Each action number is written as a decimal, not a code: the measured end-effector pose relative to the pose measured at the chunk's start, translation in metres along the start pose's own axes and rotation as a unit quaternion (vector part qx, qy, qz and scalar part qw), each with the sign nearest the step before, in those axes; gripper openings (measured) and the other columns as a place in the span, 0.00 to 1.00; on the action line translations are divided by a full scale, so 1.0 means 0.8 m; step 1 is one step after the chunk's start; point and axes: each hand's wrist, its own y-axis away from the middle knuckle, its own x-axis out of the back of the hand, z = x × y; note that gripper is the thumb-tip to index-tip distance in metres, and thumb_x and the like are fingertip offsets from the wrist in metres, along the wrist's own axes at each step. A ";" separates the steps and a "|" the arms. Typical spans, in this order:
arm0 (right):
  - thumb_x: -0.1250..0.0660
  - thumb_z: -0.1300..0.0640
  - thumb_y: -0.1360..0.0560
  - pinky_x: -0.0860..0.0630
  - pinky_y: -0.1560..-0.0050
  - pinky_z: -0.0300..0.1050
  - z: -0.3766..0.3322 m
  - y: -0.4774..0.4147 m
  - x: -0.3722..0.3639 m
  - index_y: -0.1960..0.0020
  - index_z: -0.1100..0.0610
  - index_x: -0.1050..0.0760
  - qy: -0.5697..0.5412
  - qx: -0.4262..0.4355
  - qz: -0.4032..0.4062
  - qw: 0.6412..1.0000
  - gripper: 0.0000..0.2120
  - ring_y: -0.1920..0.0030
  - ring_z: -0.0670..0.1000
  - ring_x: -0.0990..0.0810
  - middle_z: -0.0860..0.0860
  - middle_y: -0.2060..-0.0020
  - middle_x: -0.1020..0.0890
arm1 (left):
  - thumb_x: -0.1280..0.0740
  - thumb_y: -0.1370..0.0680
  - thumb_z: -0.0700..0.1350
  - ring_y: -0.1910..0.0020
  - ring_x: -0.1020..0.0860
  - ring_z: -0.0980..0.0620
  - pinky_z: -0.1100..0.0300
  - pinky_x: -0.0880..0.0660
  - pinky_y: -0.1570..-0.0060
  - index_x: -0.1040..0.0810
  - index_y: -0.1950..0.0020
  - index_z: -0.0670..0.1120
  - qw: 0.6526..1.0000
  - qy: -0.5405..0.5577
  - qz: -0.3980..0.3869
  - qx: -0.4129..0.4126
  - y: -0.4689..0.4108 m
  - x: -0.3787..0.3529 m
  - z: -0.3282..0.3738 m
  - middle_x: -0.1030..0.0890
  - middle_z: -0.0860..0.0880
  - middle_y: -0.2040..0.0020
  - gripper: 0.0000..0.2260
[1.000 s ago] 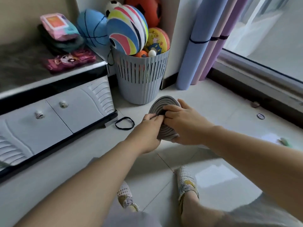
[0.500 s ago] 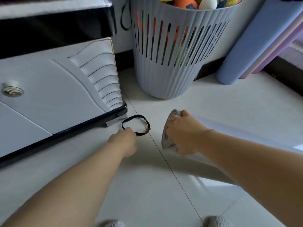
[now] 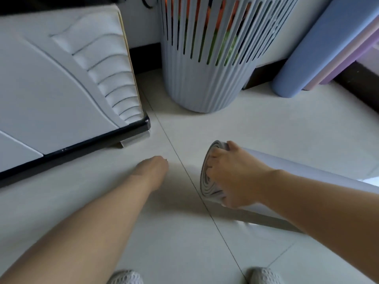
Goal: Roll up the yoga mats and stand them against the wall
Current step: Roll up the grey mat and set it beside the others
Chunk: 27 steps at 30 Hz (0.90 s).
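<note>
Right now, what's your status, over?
Left hand curled, contents hidden. Right hand grips the rolled mat, lying down. Basket and standing mats ahead.

— Any txt, nos. or logos legible from where you are?
— Nope, none. The basket (image 3: 205, 89) is plain ribbed plastic, and the cabinet front (image 3: 51, 89) has just molded waves, no label. The rolled mat (image 3: 207, 187) & the standing mats (image 3: 307, 48) show no brand or print.
</note>
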 end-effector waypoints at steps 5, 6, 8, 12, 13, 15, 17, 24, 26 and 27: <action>0.31 0.43 0.37 0.29 0.48 0.52 0.028 0.106 0.045 0.53 0.51 0.23 -0.035 -0.046 0.118 0.991 0.17 0.48 0.52 0.26 0.48 0.55 0.23 | 0.36 0.26 0.38 0.55 0.23 0.45 0.58 0.28 0.60 0.22 0.55 0.44 0.996 0.082 0.042 0.003 0.083 0.108 0.024 0.24 0.47 0.56 0.04; 0.29 0.42 0.41 0.29 0.50 0.52 0.032 0.133 0.054 0.57 0.51 0.22 -0.045 -0.070 0.141 0.987 0.17 0.50 0.52 0.24 0.47 0.58 0.22 | 0.36 0.25 0.38 0.52 0.22 0.45 0.58 0.27 0.58 0.23 0.53 0.45 0.992 0.103 0.069 -0.010 0.107 0.134 0.031 0.23 0.47 0.52 0.04; 0.30 0.41 0.42 0.28 0.48 0.53 0.039 0.196 0.077 0.59 0.50 0.21 -0.074 -0.123 0.159 0.977 0.16 0.49 0.52 0.23 0.46 0.60 0.21 | 0.38 0.25 0.36 0.54 0.23 0.47 0.59 0.29 0.61 0.26 0.55 0.48 0.980 0.149 0.123 -0.035 0.160 0.186 0.047 0.23 0.49 0.54 0.07; 0.34 0.41 0.36 0.31 0.37 0.53 0.024 0.356 0.143 0.48 0.50 0.18 -0.111 -0.238 0.228 0.938 0.21 0.39 0.54 0.25 0.47 0.51 0.19 | 0.38 0.26 0.30 0.55 0.19 0.49 0.60 0.28 0.65 0.22 0.56 0.48 0.965 0.204 0.149 -0.064 0.307 0.283 0.097 0.22 0.50 0.59 0.13; 0.30 0.42 0.36 0.33 0.35 0.52 0.020 0.387 0.157 0.45 0.51 0.18 -0.121 -0.266 0.242 0.925 0.22 0.37 0.55 0.26 0.48 0.49 0.19 | 0.38 0.24 0.32 0.55 0.18 0.51 0.59 0.26 0.62 0.21 0.54 0.48 0.961 0.223 0.143 -0.074 0.336 0.296 0.108 0.21 0.50 0.57 0.12; 0.22 0.45 0.38 0.30 0.37 0.52 -0.003 0.457 0.187 0.42 0.54 0.19 -0.150 -0.311 0.284 0.894 0.27 0.37 0.56 0.26 0.50 0.48 0.19 | 0.41 0.20 0.40 0.59 0.17 0.53 0.59 0.25 0.59 0.23 0.51 0.48 0.936 0.309 0.126 -0.108 0.410 0.310 0.141 0.21 0.48 0.51 0.08; 0.22 0.44 0.38 0.29 0.38 0.52 -0.037 0.515 0.210 0.40 0.53 0.20 -0.191 -0.352 0.329 0.855 0.29 0.35 0.55 0.29 0.49 0.47 0.20 | 0.44 0.18 0.52 0.57 0.17 0.50 0.55 0.23 0.54 0.25 0.46 0.46 0.894 0.426 0.060 -0.126 0.488 0.314 0.181 0.22 0.46 0.46 0.12; 0.37 0.31 0.41 0.37 0.32 0.53 -0.178 0.593 0.234 0.55 0.52 0.19 -0.236 -0.442 0.444 0.742 0.27 0.53 0.49 0.23 0.42 0.62 0.24 | 0.50 0.29 0.75 0.49 0.20 0.44 0.50 0.21 0.49 0.28 0.32 0.49 0.891 0.423 -0.036 -0.160 0.636 0.302 0.264 0.23 0.44 0.40 0.39; 0.40 0.30 0.41 0.39 0.32 0.51 -0.218 0.602 0.235 0.60 0.50 0.23 -0.266 -0.456 0.432 0.732 0.26 0.59 0.47 0.24 0.40 0.66 0.27 | 0.49 0.27 0.73 0.49 0.19 0.44 0.50 0.22 0.48 0.27 0.35 0.52 0.916 0.355 -0.076 -0.170 0.661 0.297 0.262 0.22 0.46 0.41 0.33; 0.40 0.30 0.41 0.36 0.34 0.50 -0.236 0.606 0.238 0.61 0.50 0.24 -0.269 -0.454 0.428 0.734 0.25 0.62 0.47 0.25 0.40 0.68 0.28 | 0.48 0.26 0.72 0.50 0.18 0.44 0.50 0.21 0.48 0.25 0.38 0.52 0.925 0.323 -0.094 -0.179 0.675 0.294 0.259 0.21 0.47 0.43 0.30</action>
